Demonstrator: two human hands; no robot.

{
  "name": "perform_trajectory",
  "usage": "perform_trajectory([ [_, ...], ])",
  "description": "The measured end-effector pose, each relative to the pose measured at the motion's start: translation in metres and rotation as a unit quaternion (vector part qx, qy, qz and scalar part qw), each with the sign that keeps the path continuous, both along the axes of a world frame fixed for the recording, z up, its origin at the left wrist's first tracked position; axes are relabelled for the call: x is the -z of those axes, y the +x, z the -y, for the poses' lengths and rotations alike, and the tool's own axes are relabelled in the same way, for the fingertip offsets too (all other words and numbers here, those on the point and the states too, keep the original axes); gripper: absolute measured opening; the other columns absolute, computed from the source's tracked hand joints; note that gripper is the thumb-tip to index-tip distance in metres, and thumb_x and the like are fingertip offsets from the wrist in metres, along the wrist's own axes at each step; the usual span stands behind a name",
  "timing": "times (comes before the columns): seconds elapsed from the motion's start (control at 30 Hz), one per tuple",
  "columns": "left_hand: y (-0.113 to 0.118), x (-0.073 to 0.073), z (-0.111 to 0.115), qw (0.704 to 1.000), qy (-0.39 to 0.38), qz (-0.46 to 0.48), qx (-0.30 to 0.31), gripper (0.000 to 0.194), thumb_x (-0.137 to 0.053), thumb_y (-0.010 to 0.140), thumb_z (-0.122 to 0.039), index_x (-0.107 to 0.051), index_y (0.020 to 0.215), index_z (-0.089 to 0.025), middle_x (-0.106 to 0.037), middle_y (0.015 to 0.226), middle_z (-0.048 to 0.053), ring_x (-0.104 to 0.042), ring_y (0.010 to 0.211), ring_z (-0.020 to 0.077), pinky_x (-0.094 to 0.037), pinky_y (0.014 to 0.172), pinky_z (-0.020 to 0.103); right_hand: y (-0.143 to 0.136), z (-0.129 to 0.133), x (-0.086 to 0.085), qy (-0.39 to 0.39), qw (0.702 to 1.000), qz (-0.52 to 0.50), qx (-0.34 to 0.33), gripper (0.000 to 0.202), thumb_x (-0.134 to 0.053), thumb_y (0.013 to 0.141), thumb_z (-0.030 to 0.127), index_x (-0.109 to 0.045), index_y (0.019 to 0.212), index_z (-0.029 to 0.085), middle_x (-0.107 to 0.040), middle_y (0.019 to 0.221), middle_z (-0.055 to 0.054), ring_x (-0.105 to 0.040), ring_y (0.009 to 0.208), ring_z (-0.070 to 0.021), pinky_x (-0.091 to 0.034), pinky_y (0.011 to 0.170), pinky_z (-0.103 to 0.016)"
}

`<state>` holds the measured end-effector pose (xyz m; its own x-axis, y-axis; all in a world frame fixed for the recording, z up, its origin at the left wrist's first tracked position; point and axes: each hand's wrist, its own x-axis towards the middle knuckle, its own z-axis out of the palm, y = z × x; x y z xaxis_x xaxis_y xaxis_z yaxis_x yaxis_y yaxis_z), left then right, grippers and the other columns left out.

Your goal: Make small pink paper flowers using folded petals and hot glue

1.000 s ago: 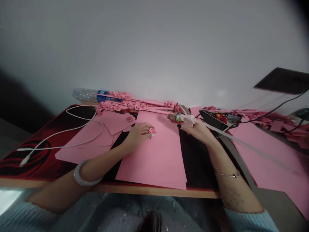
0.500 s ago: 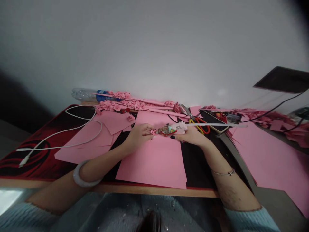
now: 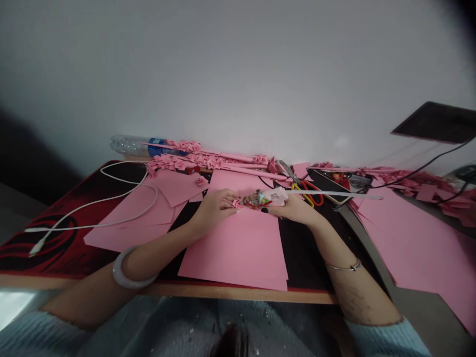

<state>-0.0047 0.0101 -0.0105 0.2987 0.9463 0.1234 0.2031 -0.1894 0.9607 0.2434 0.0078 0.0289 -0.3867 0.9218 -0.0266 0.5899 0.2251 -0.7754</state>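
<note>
A small folded pink paper flower (image 3: pixel 236 203) is pinched between the fingertips of my left hand (image 3: pixel 211 210). My right hand (image 3: pixel 293 209) is closed around a pale pink hot glue gun (image 3: pixel 277 197) decorated with colourful bits. From its back end a long translucent glue stick (image 3: pixel 334 192) sticks out to the right. The gun's nozzle points left and is at or very near the flower; whether they touch I cannot tell. Below both hands lie pink paper sheets (image 3: pixel 238 253).
Pink paper flowers on stems (image 3: pixel 208 161) and a plastic bottle (image 3: pixel 130 145) lie along the wall. Scissors (image 3: pixel 312 193) with red and yellow handles rest beyond my right hand. A white cable (image 3: pixel 92 227) loops over the left side; more pink paper (image 3: pixel 416 243) lies at right.
Both hands stay almost in place, with the flower and the glue gun held together. The glue stick's rear end has dipped very slightly.
</note>
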Motion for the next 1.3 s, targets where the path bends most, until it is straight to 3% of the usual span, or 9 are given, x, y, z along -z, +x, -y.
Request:
perform_trajectory([
  [0.2, 0.001, -0.006, 0.003, 1.000, 0.013, -0.009, -0.007, 0.028, -0.066, 0.067, -0.007, -0.063, 0.093, -0.018, -0.071, 0.084, 0.002, -0.070, 0.080, 0.0171, -0.058, 0.074, 0.029, -0.001, -0.001, 0.002, 0.022, 1.000, 0.014, -0.008, 0.022, -0.063, 0.077, 0.032, -0.068, 0.091, 0.015, -0.063, 0.071, 0.000, -0.056, 0.065, -0.0162, -0.045, 0.060, -0.026],
  [0.63, -0.001, -0.001, 0.001, 1.000, 0.013, 0.000, 0.001, 0.030, -0.067, 0.068, -0.008, -0.063, 0.096, -0.018, -0.071, 0.091, 0.004, -0.070, 0.085, 0.0185, -0.059, 0.077, 0.031, -0.005, 0.000, 0.002, 0.055, 0.998, 0.027, -0.022, 0.031, -0.061, 0.079, 0.028, -0.068, 0.107, 0.016, -0.071, 0.099, -0.006, -0.064, 0.090, -0.0230, -0.050, 0.081, -0.034],
  [1.07, -0.002, 0.005, 0.000, 1.000, 0.022, 0.001, 0.000, 0.031, -0.069, 0.069, -0.012, -0.064, 0.100, -0.018, -0.071, 0.094, 0.005, -0.069, 0.085, 0.0192, -0.058, 0.078, 0.033, -0.005, -0.001, 0.004, 0.073, 0.996, 0.037, -0.031, 0.017, -0.059, 0.079, 0.025, -0.067, 0.089, 0.015, -0.066, 0.081, -0.002, -0.059, 0.073, -0.0174, -0.047, 0.068, -0.027],
  [1.3, 0.000, 0.000, 0.000, 1.000, 0.002, 0.008, -0.013, 0.030, -0.068, 0.068, -0.009, -0.064, 0.096, -0.017, -0.070, 0.086, 0.003, -0.069, 0.082, 0.0181, -0.058, 0.075, 0.031, -0.006, 0.000, 0.003, 0.092, 0.995, 0.045, -0.018, 0.021, -0.060, 0.079, 0.024, -0.070, 0.095, 0.016, -0.071, 0.087, -0.003, -0.064, 0.077, -0.0204, -0.050, 0.067, -0.027],
])
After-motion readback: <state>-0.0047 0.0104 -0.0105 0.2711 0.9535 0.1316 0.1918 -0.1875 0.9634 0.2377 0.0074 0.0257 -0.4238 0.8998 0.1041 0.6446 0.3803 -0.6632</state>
